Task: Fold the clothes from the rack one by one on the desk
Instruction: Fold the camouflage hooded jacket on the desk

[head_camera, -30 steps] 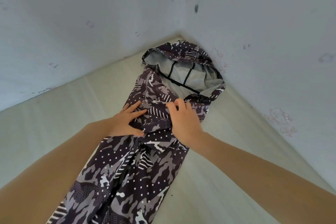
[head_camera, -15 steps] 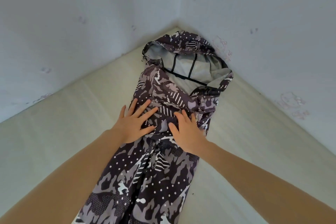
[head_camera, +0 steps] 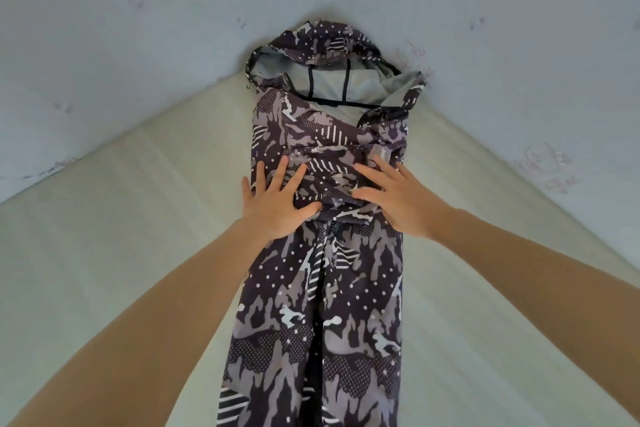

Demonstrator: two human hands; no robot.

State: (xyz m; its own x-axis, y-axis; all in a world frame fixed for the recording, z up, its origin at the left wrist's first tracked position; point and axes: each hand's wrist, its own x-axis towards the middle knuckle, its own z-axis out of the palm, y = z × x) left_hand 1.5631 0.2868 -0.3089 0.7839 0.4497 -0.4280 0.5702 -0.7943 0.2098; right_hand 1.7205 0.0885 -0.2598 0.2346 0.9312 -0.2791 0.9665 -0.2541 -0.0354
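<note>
A dark camouflage-patterned hooded jacket [head_camera: 322, 305] lies lengthwise on the pale desk [head_camera: 121, 253], folded into a narrow strip. Its hood [head_camera: 325, 76], grey inside, points into the far corner. My left hand [head_camera: 273, 201] lies flat with spread fingers on the jacket's left edge, just below the chest. My right hand [head_camera: 394, 198] presses flat on the right side at the same height. A bunched fold of fabric sits between the two hands. The jacket's lower end runs out of view at the bottom.
Two pale blue walls [head_camera: 138, 28] with scuff marks meet in a corner right behind the hood. Bare desk surface spreads out left and right of the jacket.
Both hands went from gripping and tucking the fabric to lying flat with fingers spread. The jacket now lies straight toward the corner, and the view has shifted to centre it.
</note>
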